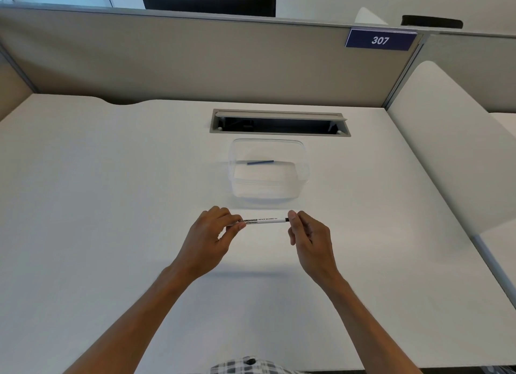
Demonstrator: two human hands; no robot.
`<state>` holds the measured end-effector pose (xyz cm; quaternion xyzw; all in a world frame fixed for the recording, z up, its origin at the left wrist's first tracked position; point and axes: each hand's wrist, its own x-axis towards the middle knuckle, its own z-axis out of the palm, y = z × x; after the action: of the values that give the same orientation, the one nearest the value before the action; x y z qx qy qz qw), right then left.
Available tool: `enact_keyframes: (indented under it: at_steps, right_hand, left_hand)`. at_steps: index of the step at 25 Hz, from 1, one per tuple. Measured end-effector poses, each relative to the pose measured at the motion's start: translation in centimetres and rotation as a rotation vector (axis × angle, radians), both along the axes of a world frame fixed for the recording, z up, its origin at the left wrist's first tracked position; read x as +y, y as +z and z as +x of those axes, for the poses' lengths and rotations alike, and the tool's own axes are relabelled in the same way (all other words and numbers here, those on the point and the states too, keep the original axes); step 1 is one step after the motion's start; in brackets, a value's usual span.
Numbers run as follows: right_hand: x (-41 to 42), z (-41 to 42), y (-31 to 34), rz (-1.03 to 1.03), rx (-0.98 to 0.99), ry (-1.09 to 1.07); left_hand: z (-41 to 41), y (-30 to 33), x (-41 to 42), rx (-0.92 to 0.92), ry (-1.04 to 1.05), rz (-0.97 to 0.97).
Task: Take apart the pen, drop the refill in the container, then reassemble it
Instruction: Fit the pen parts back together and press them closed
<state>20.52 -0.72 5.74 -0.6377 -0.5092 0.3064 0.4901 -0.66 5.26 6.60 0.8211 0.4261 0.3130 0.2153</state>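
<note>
Two bare hands hold one pen (264,221) level above the white desk (111,206), just in front of a clear plastic container (303,161). The left hand (208,239) has its grip pinched on the pen's left end, thumb below and fingertips on top. The right hand (310,241) has its grip closed on the right end, where a dark tip shows next to the thumb. The pen's white barrel carries black print that reads "WHITE BOARD". Inside the container a dark blue refill (260,162) lies flat on the bottom, toward the far wall. Beyond the container an open cable slot (279,122) is set into the desk, and a blue sign (380,40) reading 307 hangs on the grey partition (167,61).
</note>
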Motion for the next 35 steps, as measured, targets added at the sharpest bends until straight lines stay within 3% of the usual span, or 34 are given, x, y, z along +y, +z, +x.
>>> enact_keyframes:
  at_steps: [12, 26, 35]
  right_hand:
    - [0.44, -0.57, -0.44, 0.004, -0.052, 0.038]
    - [0.34, -0.16, 0.35, -0.038, 0.085, 0.054]
    - [0.16, -0.11, -0.2, -0.001, -0.057, 0.053]
  left_hand:
    - [-0.5, 0.25, 0.4, -0.027, 0.024, -0.005]
    - [-0.09, 0.3, 0.28, -0.034, -0.01, -0.015]
    - [-0.36, 0.66, 0.19, -0.049, -0.036, -0.043]
